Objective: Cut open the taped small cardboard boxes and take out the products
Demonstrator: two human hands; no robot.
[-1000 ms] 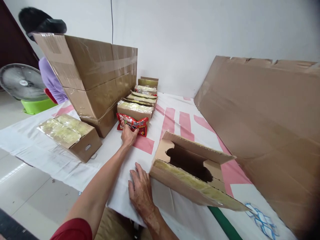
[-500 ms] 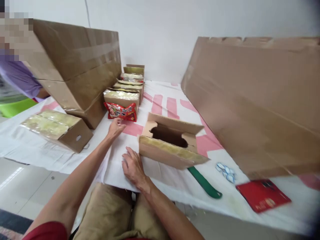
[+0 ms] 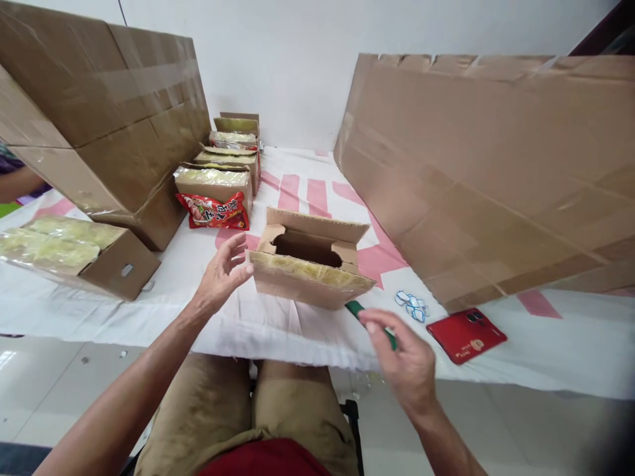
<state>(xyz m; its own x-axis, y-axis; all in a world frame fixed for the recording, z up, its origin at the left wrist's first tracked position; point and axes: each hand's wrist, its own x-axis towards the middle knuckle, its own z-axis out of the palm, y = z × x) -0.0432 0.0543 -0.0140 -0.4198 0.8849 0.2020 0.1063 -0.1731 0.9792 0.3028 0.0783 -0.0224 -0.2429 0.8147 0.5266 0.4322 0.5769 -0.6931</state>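
Right hand [image 3: 404,360] nearest, fingers spread, empty, hovering over a green handle [image 3: 370,320] just in front of the small carton [image 3: 310,274]. Left hand [image 3: 223,271] open too, fingertips right at the carton's left end. Carton sitting mid-table [image 3: 208,317], top flaps up. Probably light, thin corrugated board, a bit crushable, so best gripped by both ends. Beyond the carton: crinkly red snack packet [image 3: 215,210].

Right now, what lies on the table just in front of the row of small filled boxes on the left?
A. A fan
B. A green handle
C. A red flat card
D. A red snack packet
D: the red snack packet leans against the nearest small filled box, beyond the left hand.
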